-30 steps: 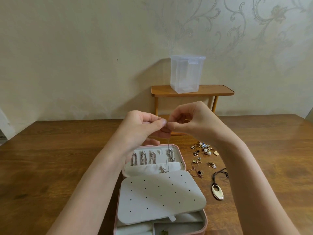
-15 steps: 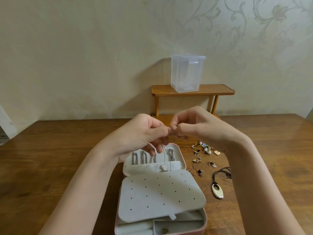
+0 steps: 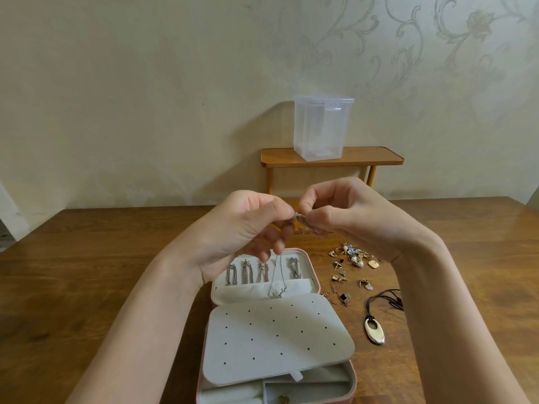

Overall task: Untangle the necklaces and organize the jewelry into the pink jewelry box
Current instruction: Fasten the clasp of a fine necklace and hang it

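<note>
The pink jewelry box [image 3: 312,275] lies open on the wooden table, its white perforated flap [image 3: 277,339] folded over the lower half. Several chains [image 3: 248,272] hang in the lid. Above the box my left hand [image 3: 245,228] and my right hand [image 3: 344,214] meet, both pinching the ends of a thin silver necklace [image 3: 278,269]. Its chain hangs down, and the antler-shaped pendant [image 3: 275,293] touches the lid's pocket. A pile of small earrings and charms [image 3: 353,258] lies to the right of the box.
A black-cord necklace with an oval pendant [image 3: 374,330] lies right of the box. A thin rose-gold chain with a dark stone [image 3: 341,297] sits beside the lid. A clear plastic container [image 3: 320,129] stands on a small wooden shelf [image 3: 379,157] against the wall.
Both hands have dropped slightly toward the box while still pinching the necklace ends. The pendant hangs lower, now at the lid's pocket.
</note>
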Tool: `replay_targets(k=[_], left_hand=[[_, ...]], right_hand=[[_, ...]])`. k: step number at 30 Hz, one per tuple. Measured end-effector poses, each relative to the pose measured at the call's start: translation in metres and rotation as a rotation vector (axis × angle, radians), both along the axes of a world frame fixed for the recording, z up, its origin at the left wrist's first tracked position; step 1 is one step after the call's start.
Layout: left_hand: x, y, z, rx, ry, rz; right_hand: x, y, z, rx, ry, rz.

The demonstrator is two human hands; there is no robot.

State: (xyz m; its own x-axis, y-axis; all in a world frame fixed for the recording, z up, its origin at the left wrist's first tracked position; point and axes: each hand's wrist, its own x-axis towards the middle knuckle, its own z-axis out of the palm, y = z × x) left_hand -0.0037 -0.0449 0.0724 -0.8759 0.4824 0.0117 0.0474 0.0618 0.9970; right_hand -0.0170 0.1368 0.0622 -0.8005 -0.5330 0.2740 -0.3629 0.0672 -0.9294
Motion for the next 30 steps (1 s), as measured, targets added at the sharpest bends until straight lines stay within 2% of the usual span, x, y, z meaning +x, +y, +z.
replay_targets(k=[7, 15, 30], left_hand=[[0.000, 0.002, 0.000, 0.028, 0.024, 0.092], [-0.001, 0.000, 0.001, 0.020, 0.018, 0.101], [-0.003, 0.001, -0.002, -0.042, 0.148, 0.201]], right_hand=[[0.002, 0.004, 0.004, 0.043, 0.041, -0.015], [0.004, 0.000, 0.006, 0.008, 0.123, -0.208], [0.003, -0.008, 0.003, 0.014, -0.043, -0.166]])
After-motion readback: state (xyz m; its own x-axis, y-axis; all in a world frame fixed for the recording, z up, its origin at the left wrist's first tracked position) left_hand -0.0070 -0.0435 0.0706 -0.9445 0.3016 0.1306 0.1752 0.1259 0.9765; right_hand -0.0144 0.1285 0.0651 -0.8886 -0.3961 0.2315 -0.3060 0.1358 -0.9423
